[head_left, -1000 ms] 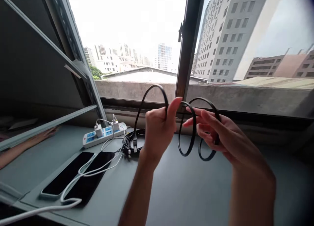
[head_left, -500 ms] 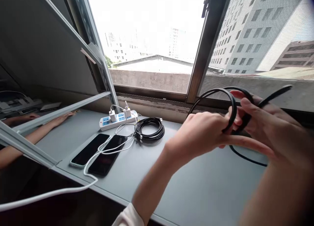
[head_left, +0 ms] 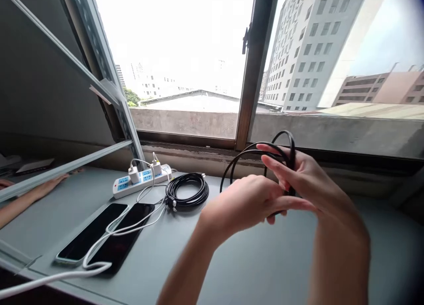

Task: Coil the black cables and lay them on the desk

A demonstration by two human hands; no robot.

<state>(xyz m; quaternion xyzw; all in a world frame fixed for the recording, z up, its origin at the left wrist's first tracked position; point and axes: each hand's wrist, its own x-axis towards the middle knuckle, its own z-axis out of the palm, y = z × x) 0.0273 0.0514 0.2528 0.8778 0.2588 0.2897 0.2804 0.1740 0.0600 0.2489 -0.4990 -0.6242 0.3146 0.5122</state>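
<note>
Above the grey desk, both my hands grip a black cable [head_left: 243, 152] bent into loose loops. My left hand [head_left: 243, 201] is closed round it, with the back of the hand facing me and the fingertips partly hidden. Close against it, my right hand [head_left: 306, 177] pinches the loops between thumb and fingers. The loops arch up and to the left over my left hand. On the desk to the left lies a coiled black cable [head_left: 202, 194], apart from my hands.
A white power strip [head_left: 124, 191] holding two chargers stands near the window wall. Two phones [head_left: 92, 230] [head_left: 122, 241] lie on the grey desk [head_left: 258, 269], crossed by white cables [head_left: 99, 241]. At the left, a metal frame [head_left: 66, 169] stands before another person's arm [head_left: 33, 199].
The view has turned right, so the desk items sit further left. My right hand has drawn in beside my left, and the free cable end that stuck out to the right no longer shows.
</note>
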